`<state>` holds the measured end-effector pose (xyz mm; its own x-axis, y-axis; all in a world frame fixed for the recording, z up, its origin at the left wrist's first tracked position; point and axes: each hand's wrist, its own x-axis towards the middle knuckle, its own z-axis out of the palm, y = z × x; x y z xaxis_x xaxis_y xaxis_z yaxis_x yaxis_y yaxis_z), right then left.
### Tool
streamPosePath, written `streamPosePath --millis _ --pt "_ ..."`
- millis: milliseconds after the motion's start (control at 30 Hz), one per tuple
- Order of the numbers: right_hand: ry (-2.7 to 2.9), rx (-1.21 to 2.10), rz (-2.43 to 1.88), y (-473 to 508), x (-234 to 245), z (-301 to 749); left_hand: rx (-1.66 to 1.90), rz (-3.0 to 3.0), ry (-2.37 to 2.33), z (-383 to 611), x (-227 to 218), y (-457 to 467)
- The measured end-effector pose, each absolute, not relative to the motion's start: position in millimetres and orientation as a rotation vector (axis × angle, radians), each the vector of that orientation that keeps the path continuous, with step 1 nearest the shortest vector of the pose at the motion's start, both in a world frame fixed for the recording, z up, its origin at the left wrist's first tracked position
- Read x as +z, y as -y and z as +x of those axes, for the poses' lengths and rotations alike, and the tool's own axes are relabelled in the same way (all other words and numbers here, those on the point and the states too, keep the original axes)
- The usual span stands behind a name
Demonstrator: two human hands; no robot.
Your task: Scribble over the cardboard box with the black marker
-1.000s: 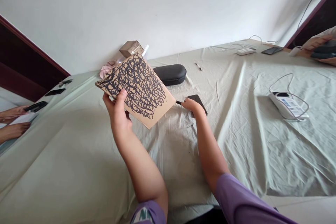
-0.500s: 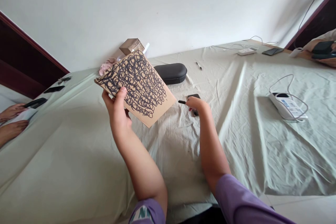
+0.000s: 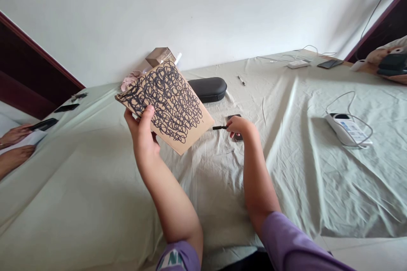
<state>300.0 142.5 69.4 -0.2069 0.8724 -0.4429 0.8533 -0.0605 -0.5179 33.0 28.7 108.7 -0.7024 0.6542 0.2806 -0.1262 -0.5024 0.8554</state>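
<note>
A piece of brown cardboard [image 3: 193, 135], tilted up and covered in black looping scribbles except along its lower right edge, is in my left hand [image 3: 143, 133]. My thumb presses on its front; the other fingers go behind it. My right hand [image 3: 240, 127] is closed on a black marker [image 3: 218, 128]. The marker points left and its outer end lies close to the cardboard's right corner. Beneath my right hand lies a small dark flat object [image 3: 238, 138], partly covered, whose kind I cannot make out.
Behind the cardboard sit a black hard case [image 3: 211, 89], a brown box [image 3: 159, 56] and a pink cloth [image 3: 131, 79]. A pen [image 3: 241, 80] lies farther back. At right are a white device with a cable [image 3: 346, 129] and a phone [image 3: 330, 63]. Another person's hands [image 3: 19, 152] rest at far left.
My right hand has turned slightly, and the marker has shifted a little left and down, with more of it showing. The cardboard and my left hand have hardly moved.
</note>
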Motion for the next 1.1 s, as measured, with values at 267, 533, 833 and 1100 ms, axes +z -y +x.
streamPosePath --millis 267,533,833,1100 --pt "1.7 1.16 -1.41 -122 97 310 2.225 0.829 -1.155 35 111 -27" --pt "1.489 1.24 -0.341 -96 115 297 2.17 0.813 -1.194 38 111 -30" --pt "1.798 1.197 -0.265 -78 117 254 2.019 0.75 -1.372 30 101 -42" --pt "1.924 0.895 -0.113 -87 102 224 2.008 0.723 -1.388 20 97 -44"
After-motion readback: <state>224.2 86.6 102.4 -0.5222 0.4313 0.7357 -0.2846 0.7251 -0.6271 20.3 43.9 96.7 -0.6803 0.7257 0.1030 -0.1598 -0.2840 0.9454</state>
